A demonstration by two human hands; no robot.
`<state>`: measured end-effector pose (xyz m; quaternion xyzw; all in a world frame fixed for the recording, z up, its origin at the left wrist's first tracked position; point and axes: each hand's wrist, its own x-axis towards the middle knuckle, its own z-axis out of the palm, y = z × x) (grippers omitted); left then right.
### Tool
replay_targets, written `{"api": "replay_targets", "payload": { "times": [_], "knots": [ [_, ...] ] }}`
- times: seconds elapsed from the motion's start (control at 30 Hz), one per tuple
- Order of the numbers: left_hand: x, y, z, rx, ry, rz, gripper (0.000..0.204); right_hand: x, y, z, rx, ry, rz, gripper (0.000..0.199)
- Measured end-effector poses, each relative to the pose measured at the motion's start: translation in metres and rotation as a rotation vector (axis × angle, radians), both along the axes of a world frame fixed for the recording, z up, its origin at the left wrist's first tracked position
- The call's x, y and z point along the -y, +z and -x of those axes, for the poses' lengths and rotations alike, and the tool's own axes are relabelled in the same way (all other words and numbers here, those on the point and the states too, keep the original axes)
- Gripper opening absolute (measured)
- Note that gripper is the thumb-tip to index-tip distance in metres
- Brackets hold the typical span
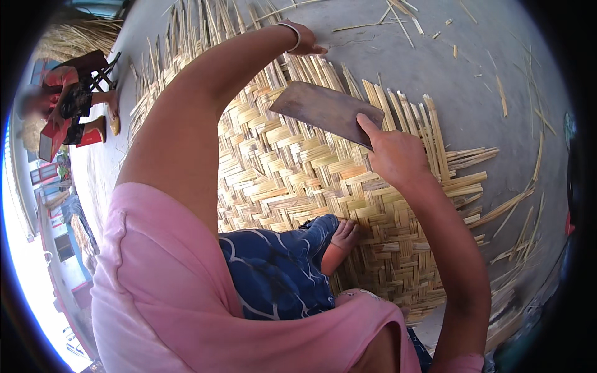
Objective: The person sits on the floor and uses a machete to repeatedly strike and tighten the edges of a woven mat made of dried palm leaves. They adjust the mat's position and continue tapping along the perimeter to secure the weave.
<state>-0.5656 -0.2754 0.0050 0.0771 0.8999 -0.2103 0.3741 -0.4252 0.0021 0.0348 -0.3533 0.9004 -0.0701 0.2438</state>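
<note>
My right hand (398, 155) is closed round the hidden handle of a cleaver (326, 110), one finger stretched along its broad, dark rectangular blade. The blade lies just over the far part of a large woven mat (292, 168) of pale split strips. At the mat's far edge my left hand (303, 40), with a bangle on the wrist, reaches out with its fingers extended, close to the loose strip ends (273, 74). Its fingers are partly hidden, and no held thing shows in it. My bare foot (344, 236) rests on the mat.
Uneven strip ends (429, 124) stick out along the mat's far and right edges. Cut scraps and thin strips (502, 96) are scattered on the grey floor (460, 81). A person (62, 105) sits at the far left, near a heap of dry stalks (78, 37).
</note>
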Motion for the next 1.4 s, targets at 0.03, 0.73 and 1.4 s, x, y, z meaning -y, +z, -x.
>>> {"api": "replay_targets", "payload": {
  "times": [0.03,0.73,1.4],
  "knots": [
    [0.004,0.003,-0.002,-0.002,0.013,0.005,0.067,0.004,-0.001,0.001,-0.007,0.007,0.015,0.056],
    [0.032,0.010,0.006,0.086,-0.075,0.179,0.058,0.018,0.012,0.010,-0.008,0.024,0.053,0.055],
    [0.028,0.014,0.028,-0.012,-0.121,0.176,0.072,0.065,0.003,0.042,-0.111,0.025,0.067,0.056]
  ]
}}
